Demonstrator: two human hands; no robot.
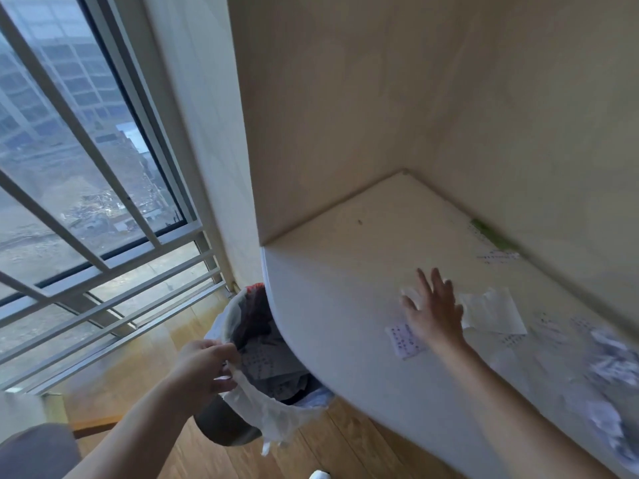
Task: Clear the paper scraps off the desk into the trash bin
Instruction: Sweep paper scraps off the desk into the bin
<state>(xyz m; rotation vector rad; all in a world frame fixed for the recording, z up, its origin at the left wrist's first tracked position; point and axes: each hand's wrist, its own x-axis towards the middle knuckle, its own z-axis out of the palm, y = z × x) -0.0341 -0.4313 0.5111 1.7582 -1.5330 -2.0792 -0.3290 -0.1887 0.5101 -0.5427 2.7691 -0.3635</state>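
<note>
A trash bin [221, 426] lined with a white plastic bag [269, 413] stands on the floor under the desk's left edge, with paper and dark waste inside. My left hand [204, 368] pinches the bag's rim at the near side. My right hand [434, 309] lies flat over the pale desk [345, 271] with fingers spread, partly covering a small white scrap [409, 292]. A printed scrap [404, 340] lies just left of the wrist. A larger white piece [494, 311] sits right of the hand. Crumpled printed paper [612, 361] is blurred at the right edge.
The desk sits in a wooden alcove with walls at the back and left. A green-marked slip [494, 236] lies by the back wall. A barred window [86, 167] fills the left side. Wooden flooring [145, 357] surrounds the bin.
</note>
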